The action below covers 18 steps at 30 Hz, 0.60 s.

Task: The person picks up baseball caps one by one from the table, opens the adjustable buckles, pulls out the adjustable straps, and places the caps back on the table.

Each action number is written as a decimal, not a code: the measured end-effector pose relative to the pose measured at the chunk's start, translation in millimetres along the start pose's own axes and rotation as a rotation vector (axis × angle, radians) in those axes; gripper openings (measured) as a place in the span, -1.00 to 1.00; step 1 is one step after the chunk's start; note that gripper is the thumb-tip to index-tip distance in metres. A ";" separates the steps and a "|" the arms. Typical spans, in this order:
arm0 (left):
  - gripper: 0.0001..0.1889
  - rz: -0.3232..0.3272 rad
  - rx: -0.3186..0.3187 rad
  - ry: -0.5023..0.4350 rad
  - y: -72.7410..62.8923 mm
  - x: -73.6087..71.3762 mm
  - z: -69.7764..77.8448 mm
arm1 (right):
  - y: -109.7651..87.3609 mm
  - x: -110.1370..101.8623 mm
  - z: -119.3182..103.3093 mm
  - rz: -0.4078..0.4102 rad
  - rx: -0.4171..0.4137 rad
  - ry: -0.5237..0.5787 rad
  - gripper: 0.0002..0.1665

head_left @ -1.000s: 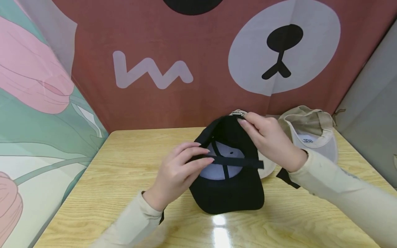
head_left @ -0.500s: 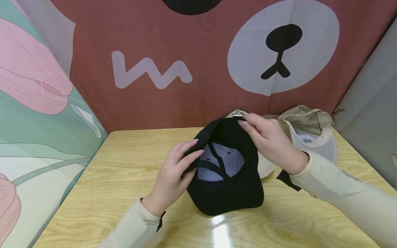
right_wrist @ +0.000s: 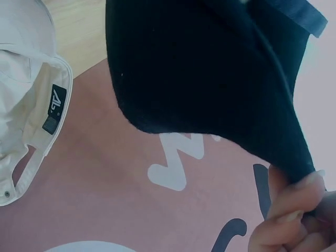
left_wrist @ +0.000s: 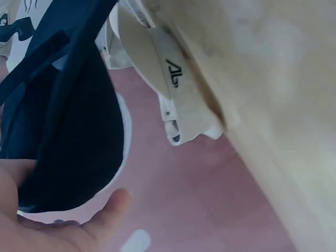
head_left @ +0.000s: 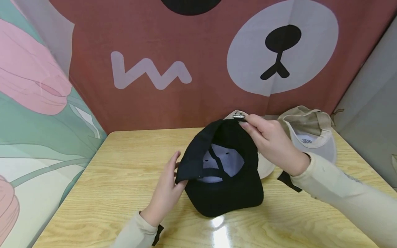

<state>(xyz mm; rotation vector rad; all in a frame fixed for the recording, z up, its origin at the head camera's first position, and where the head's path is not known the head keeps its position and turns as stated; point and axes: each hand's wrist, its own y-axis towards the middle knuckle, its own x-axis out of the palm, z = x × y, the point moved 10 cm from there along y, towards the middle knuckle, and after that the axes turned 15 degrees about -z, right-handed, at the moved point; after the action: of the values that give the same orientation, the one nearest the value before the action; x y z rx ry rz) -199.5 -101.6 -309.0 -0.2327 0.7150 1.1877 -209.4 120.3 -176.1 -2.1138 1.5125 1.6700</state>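
A black baseball cap [head_left: 229,198] is held up over the table with its inside facing me and its brim downward. My right hand [head_left: 276,144] pinches the end of its back edge beside a small metal buckle [head_left: 238,117]. At the other side, my left hand [head_left: 163,194] holds the opposite back edge, the thumb on the inner face and the fingers behind. The left wrist view shows the black cap [left_wrist: 86,131] between thumb and a straight finger. In the right wrist view, bent fingers [right_wrist: 294,202] grip a black corner.
A beige cap [head_left: 310,119] lies at the table's back right, inside facing up. Behind the black cap a cream cap [head_left: 266,166] shows only in part. A printed cloth [head_left: 149,106] hangs at the table's [head_left: 124,165] back; a grey panel [head_left: 369,103] stands right.
My left hand has let the loose strap out of view, moved down and left, and spread the cap's left back edge outward. My right hand keeps its hold, almost unmoved.
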 end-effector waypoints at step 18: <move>-0.66 -0.125 -0.285 -0.762 -16.6 41.9 -46.6 | -1.9 7.0 -3.4 -0.010 -0.040 -0.107 -0.86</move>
<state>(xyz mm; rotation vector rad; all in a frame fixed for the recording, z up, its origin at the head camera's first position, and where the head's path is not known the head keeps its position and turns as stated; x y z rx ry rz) -194.6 -100.3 -373.6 -0.0452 -0.1342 1.1408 -206.1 114.9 -180.9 -2.0107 1.4483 1.7935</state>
